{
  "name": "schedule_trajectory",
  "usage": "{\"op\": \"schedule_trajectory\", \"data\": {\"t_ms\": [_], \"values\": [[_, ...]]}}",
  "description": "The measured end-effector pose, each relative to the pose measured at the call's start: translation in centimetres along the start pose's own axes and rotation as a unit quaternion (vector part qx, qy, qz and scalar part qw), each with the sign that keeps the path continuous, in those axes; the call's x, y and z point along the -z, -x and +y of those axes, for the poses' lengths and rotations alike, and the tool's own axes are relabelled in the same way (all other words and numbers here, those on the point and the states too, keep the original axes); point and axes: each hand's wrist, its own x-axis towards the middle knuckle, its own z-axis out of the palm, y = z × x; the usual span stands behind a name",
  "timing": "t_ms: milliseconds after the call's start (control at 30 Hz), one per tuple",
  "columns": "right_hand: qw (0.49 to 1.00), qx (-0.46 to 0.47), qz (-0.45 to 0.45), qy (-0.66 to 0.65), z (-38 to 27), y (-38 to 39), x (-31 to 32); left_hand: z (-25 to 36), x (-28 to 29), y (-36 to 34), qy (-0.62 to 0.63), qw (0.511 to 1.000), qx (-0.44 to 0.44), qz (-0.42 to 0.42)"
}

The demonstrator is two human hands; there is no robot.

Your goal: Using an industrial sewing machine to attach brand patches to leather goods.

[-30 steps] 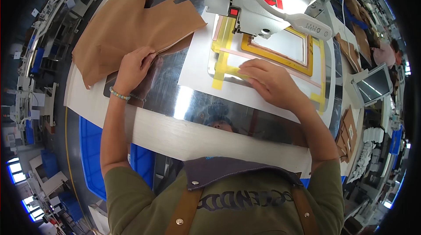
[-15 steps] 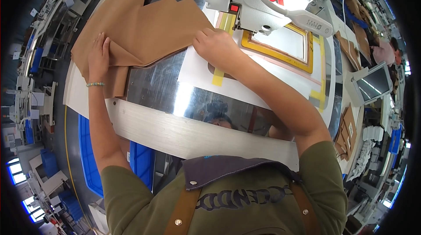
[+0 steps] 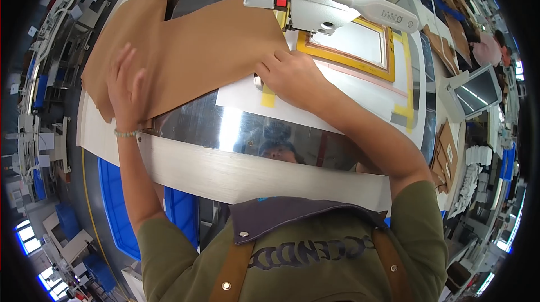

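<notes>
Brown fabric: we find the brown fabric (image 3: 202,43) on the left part of the worktable, over the metal plate (image 3: 191,124) and partly over the white sheet (image 3: 304,108).
Fabric axis: we read its long axis as running crosswise, rising from lower left to upper right; the right-hand end points toward the machine head (image 3: 315,6).
Right hand: we note the right hand (image 3: 292,74) nearly closed, fingers curled and pinching the fabric's lower right edge; the thumb is mostly hidden.
Left hand: we see the left hand (image 3: 126,85) wide open, fingers extended and blurred, over the fabric's left portion; we cannot tell whether it touches.
Yellow frame: we record the rectangular yellow frame (image 3: 344,62) just beside the right hand, under the machine head.
Yellow tape: we observe a strip of yellow tape (image 3: 268,98) on the sheet, just below the right hand.
Blue bin: we locate the blue bin (image 3: 115,206) below the table's left front edge.
</notes>
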Motion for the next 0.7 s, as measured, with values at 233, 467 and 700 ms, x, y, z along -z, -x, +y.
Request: {"op": "schedule_trajectory", "data": {"t_ms": [233, 467, 700], "values": [[1.000, 0.019, -0.018, 0.010, 1.0, 0.3, 1.3, 5.3, 3.3, 6.8, -0.061, 0.977, -0.118, -0.166], [0.999, 0.022, 0.019, 0.040, 1.2, 2.4, 2.4, 2.7, 2.9, 6.1, -0.157, 0.964, -0.148, -0.156], [0.998, -0.041, -0.016, 0.037, 3.8, 7.0, 5.2, 6.1, -1.0, 0.4, -0.085, 0.965, -0.191, -0.157]]}}
